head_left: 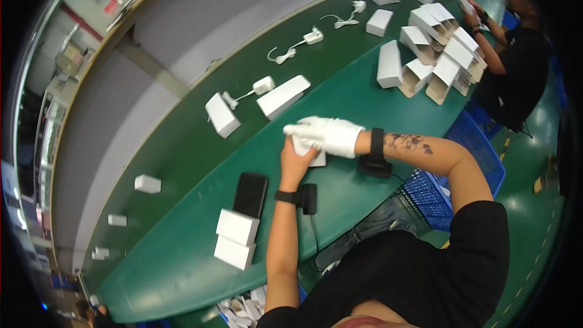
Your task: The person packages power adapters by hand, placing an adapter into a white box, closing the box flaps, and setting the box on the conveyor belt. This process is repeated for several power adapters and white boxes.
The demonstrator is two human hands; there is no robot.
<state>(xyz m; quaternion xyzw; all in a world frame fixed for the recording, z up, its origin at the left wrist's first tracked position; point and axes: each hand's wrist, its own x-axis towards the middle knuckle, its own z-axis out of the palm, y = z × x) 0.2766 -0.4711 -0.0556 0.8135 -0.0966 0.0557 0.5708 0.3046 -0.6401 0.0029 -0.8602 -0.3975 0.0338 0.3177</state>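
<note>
Long green table (182, 255) | blue basket (480, 155) beside it | gloved right hand (326, 135) and bare left hand (296, 163) together, fingers bent around small white thing (302, 147), partly hidden between them, over the table

Table (340, 200): green. Chargers (263, 85) along its far edge: white. Boxes (237, 226): white, open ones brown inside. Right-hand glove (331, 136): white. Crate (428, 199) beside the table's near edge: blue. Right forearm (440, 153): dark floral tattoo.
</note>
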